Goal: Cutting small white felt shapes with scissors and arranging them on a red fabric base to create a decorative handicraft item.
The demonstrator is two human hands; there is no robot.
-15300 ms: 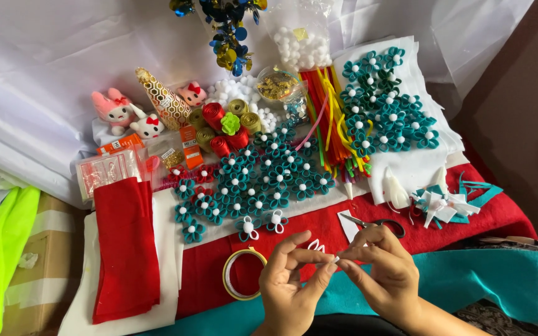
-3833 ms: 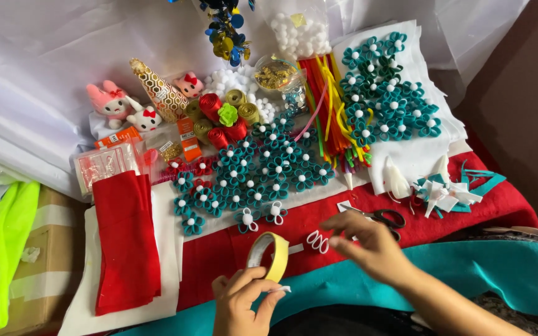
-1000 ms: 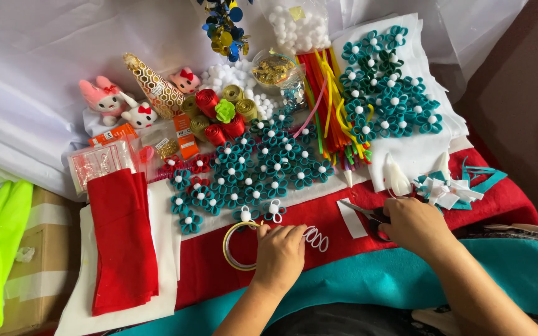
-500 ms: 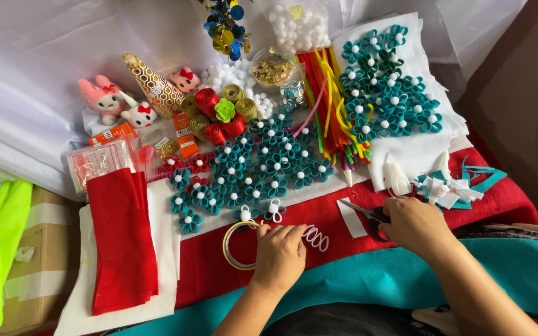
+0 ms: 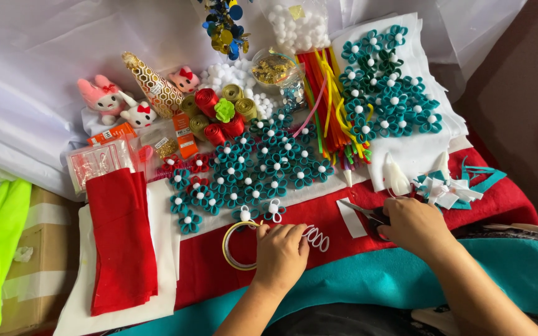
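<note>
Since half a second ago, little has shifted: the left hand (image 5: pixel 280 251) stays curled over the yellow tape ring (image 5: pixel 236 244) on the red felt sheet (image 5: pixel 207 274), fingertips touching white paper loops (image 5: pixel 316 238). The right hand (image 5: pixel 413 224) still closes around scissors (image 5: pixel 368 214), right of the ring. Orange-labelled clear packets (image 5: pixel 116 149) lie up-left of it.
</note>
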